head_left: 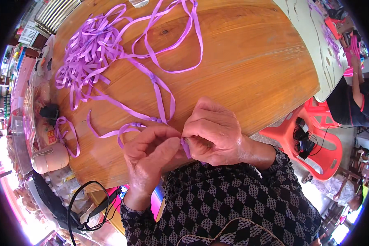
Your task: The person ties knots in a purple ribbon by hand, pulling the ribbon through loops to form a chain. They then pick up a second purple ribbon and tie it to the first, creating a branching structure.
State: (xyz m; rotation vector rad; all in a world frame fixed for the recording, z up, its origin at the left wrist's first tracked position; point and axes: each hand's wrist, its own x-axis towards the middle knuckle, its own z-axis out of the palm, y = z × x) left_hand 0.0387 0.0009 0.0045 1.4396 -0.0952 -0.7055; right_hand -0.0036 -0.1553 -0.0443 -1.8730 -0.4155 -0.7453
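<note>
A long purple ribbon (121, 110) runs across the wooden table to my hands, with small darker purple pieces, like beads or knots, spaced along it. My left hand (151, 153) pinches the ribbon between thumb and fingertips near the table's front edge. Against it, my right hand (213, 133) is closed on the same ribbon, its fingers curled in. A short piece of ribbon shows between the two hands; the exact spot they grip is partly hidden. At the far left lies a tangled heap of purple ribbon (88, 51), from which a wide loop (199, 45) spreads to the right.
The wooden table (242, 69) fills the middle. A pink cylindrical case (50, 158) and a small black object (49, 112) sit at its left edge. To the right stand a red plastic stool (289, 131) with black cables and a white table (309, 37), where another person (352, 98) handles pink material.
</note>
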